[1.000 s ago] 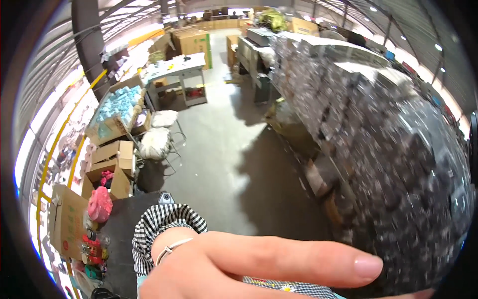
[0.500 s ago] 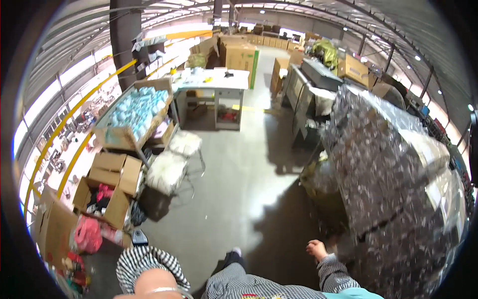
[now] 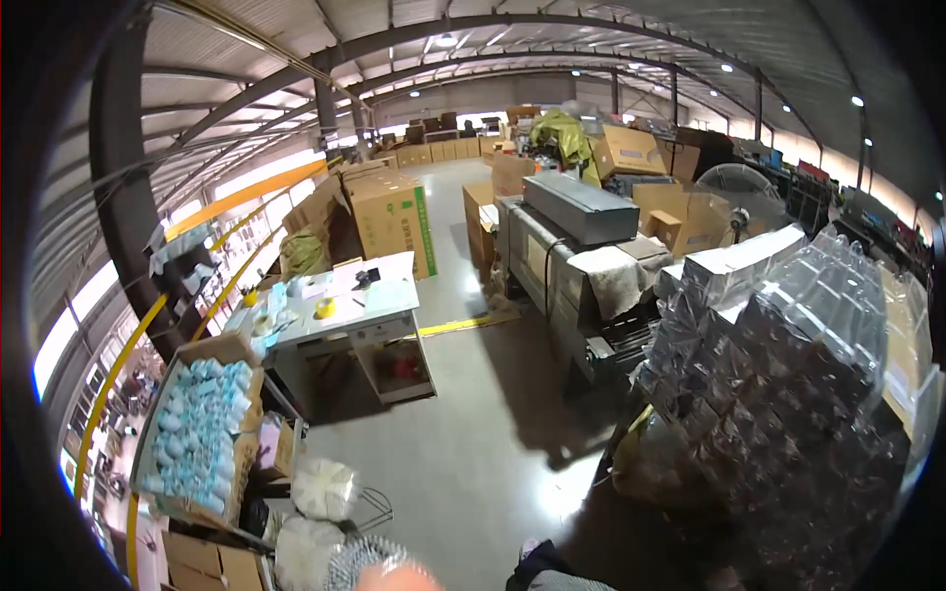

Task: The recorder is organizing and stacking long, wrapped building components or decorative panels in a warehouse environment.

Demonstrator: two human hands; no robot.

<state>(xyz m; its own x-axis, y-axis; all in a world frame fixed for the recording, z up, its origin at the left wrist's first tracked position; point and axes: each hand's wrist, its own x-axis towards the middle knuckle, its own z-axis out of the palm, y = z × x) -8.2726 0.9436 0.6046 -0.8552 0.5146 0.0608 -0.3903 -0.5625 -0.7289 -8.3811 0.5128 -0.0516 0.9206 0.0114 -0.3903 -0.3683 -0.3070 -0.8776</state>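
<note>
Neither of my hands shows now. A black-and-white checked sleeve point(image 3: 360, 559) of mine comes in at the lower edge, left of the middle, with a blurred skin patch beside it; no fingers can be made out. Close to that sleeve are two stools with fluffy white covers point(image 3: 325, 488). Further left stands a raised bin point(image 3: 225, 347) lined with cardboard, heaped with small pale blue and white pieces point(image 3: 202, 424). My dark trouser leg point(image 3: 540, 566) and foot show at the bottom middle.
A white-topped table point(image 3: 394, 276) with yellow tape rolls stands ahead left. To the right rises a tall stack in clear plastic point(image 3: 769, 424), beyond it a long grey machine point(image 3: 581, 209). Large cartons point(image 3: 389, 222) stand farther back. The grey floor point(image 3: 458, 394) runs between them.
The view has tilted up and swung right. My right hand, loosely curled before, has left the view, and less of my left sleeve shows. The table and bin look nearer.
</note>
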